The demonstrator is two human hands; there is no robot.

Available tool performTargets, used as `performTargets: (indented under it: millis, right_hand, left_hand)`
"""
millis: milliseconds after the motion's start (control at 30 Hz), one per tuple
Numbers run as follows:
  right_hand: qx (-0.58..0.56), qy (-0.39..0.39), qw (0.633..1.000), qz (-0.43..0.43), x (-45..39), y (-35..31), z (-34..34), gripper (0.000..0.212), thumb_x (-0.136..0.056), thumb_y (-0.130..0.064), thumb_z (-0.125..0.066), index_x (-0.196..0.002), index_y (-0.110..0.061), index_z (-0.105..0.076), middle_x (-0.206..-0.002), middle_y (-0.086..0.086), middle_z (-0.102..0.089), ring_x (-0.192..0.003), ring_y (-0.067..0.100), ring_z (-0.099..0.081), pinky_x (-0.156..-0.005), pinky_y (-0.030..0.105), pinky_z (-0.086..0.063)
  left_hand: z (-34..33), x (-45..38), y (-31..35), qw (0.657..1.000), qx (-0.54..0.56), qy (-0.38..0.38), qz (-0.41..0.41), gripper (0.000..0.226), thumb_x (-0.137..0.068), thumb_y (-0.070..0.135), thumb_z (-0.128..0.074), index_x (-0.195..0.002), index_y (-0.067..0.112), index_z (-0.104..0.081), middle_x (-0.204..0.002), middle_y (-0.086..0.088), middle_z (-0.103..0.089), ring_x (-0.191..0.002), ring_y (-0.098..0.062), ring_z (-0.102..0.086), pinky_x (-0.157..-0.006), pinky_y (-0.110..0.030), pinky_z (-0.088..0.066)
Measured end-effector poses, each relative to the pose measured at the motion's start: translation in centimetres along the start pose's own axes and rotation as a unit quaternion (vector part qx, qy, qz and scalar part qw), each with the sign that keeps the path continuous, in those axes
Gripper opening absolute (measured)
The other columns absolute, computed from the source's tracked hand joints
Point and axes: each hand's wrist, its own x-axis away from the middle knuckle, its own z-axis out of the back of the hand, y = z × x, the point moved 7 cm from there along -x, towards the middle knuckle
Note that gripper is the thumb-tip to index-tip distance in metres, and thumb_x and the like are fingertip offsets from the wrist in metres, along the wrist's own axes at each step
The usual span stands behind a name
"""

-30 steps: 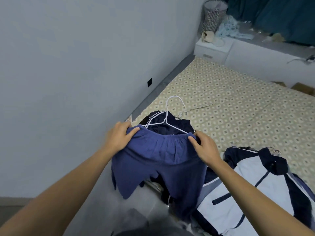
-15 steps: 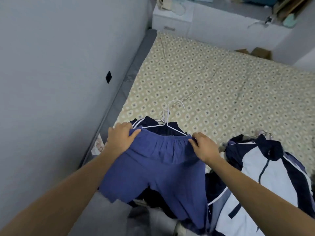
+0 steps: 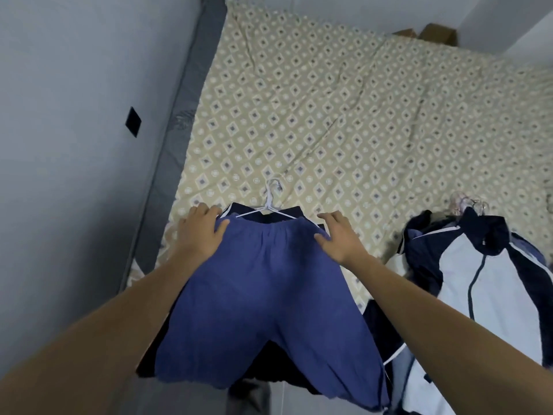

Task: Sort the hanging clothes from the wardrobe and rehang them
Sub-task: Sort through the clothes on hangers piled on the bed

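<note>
1. We find blue shorts (image 3: 263,295) spread at lower centre of the frame, over a dark garment on a white hanger (image 3: 270,205), on the patterned bedspread (image 3: 359,115).
2. Left hand (image 3: 199,232): fingers curled over the waistband's left corner, thumb on top.
3. Right hand (image 3: 339,235): fingers nearly straight, resting flat at the waistband's right end.
4. A navy-and-white jacket (image 3: 484,283) lies at lower right.

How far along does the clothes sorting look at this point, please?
Done: clothes are out on the bed, including a white-and-navy jacket. In hand: both hands lay blue shorts over a dark garment on a white hanger. Left: rehanging; no wardrobe visible.
</note>
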Motion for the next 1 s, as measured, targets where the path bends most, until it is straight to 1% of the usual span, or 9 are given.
performTargets:
  millis: [100,200,300,433,500,600,767,900,1000]
  right_hand:
    - [-0.006,0.017,1.0,-0.003,1.7,2.0,0.9,0.053,-0.104,-0.033,-0.057,-0.153,-0.018,-0.043,-0.148,0.0,-0.042,-0.14,0.021,-0.036,-0.103,0.036,-0.044]
    - [0.0,0.031,0.999,-0.021,4.1,4.9,2.9,0.054,-0.104,-0.036,-0.056,-0.154,-0.019,-0.042,-0.148,-0.002,-0.042,-0.14,0.019,-0.036,-0.098,0.035,-0.046]
    - [-0.001,0.049,0.998,-0.035,7.1,8.1,5.6,0.054,-0.105,-0.037,-0.056,-0.154,-0.019,-0.042,-0.148,0.0,-0.044,-0.14,0.021,-0.038,-0.102,0.04,-0.046]
    - [-0.012,0.082,0.994,-0.064,11.6,13.8,9.6,0.053,-0.105,-0.04,-0.055,-0.153,-0.018,-0.044,-0.146,0.003,-0.046,-0.139,0.024,-0.038,-0.105,0.04,-0.043]
    - [-0.017,0.102,0.992,-0.072,13.4,16.9,11.5,0.053,-0.105,-0.04,-0.055,-0.151,-0.017,-0.046,-0.143,0.004,-0.049,-0.136,0.027,-0.041,-0.106,0.04,-0.042]
    - [-0.022,0.124,0.989,-0.081,16.5,23.0,14.4,0.053,-0.104,-0.039,-0.056,-0.151,-0.016,-0.046,-0.142,0.004,-0.05,-0.135,0.026,-0.042,-0.104,0.038,-0.042]
    - [-0.037,0.148,0.983,-0.099,19.6,35.5,18.4,0.052,-0.105,-0.04,-0.054,-0.152,-0.019,-0.045,-0.147,0.001,-0.047,-0.138,0.022,-0.039,-0.103,0.038,-0.045]
    - [-0.05,0.131,0.984,-0.107,20.0,46.1,20.6,0.053,-0.105,-0.04,-0.054,-0.152,-0.019,-0.045,-0.148,0.001,-0.046,-0.14,0.025,-0.039,-0.103,0.04,-0.046]
    - [-0.032,0.105,0.988,-0.106,18.9,53.4,22.1,0.054,-0.106,-0.042,-0.054,-0.153,-0.019,-0.042,-0.15,0.002,-0.044,-0.14,0.027,-0.038,-0.104,0.044,-0.047]
  left_hand:
    - [-0.1,0.2,3.5,0.999,0.0,-0.003,-0.033,0.037,-0.105,0.042,-0.052,-0.13,0.017,-0.063,-0.119,-0.006,-0.06,-0.114,-0.03,-0.056,-0.09,-0.049,-0.048]
    - [0.3,0.7,8.2,0.997,0.002,0.011,-0.072,0.038,-0.104,0.042,-0.055,-0.132,0.018,-0.064,-0.115,-0.005,-0.063,-0.111,-0.03,-0.058,-0.087,-0.048,-0.047]
    - [0.2,1.4,14.0,0.993,-0.003,0.012,-0.119,0.04,-0.103,0.042,-0.056,-0.132,0.017,-0.065,-0.112,-0.005,-0.064,-0.107,-0.031,-0.06,-0.082,-0.047,-0.05]
    - [-0.7,3.1,23.0,0.987,0.002,0.0,-0.162,0.042,-0.104,0.044,-0.054,-0.135,0.017,-0.064,-0.119,-0.004,-0.065,-0.111,-0.03,-0.061,-0.087,-0.048,-0.05]
    - [-1.6,4.0,27.3,0.982,0.004,-0.005,-0.189,0.043,-0.104,0.044,-0.054,-0.136,0.017,-0.064,-0.118,-0.004,-0.065,-0.11,-0.029,-0.061,-0.084,-0.047,-0.051]
    - [-3.7,5.2,34.8,0.975,-0.006,-0.017,-0.222,0.046,-0.105,0.048,-0.048,-0.138,0.018,-0.062,-0.117,-0.005,-0.065,-0.109,-0.03,-0.06,-0.079,-0.045,-0.05]
    - [-9.0,6.3,46.5,0.971,-0.01,-0.025,-0.237,0.064,-0.099,0.058,-0.032,-0.137,0.017,-0.062,-0.117,-0.006,-0.064,-0.107,-0.031,-0.06,-0.08,-0.046,-0.049]
    - [-15.1,6.3,55.8,0.961,-0.083,-0.058,-0.256,0.063,-0.099,0.058,-0.028,-0.139,0.019,-0.057,-0.114,-0.005,-0.061,-0.103,-0.03,-0.059,-0.078,-0.044,-0.05]
    - [-19.6,4.6,62.0,0.964,-0.084,-0.072,-0.24,0.07,-0.096,0.063,-0.023,-0.142,0.019,-0.053,-0.12,-0.005,-0.059,-0.108,-0.031,-0.058,-0.083,-0.045,-0.051]
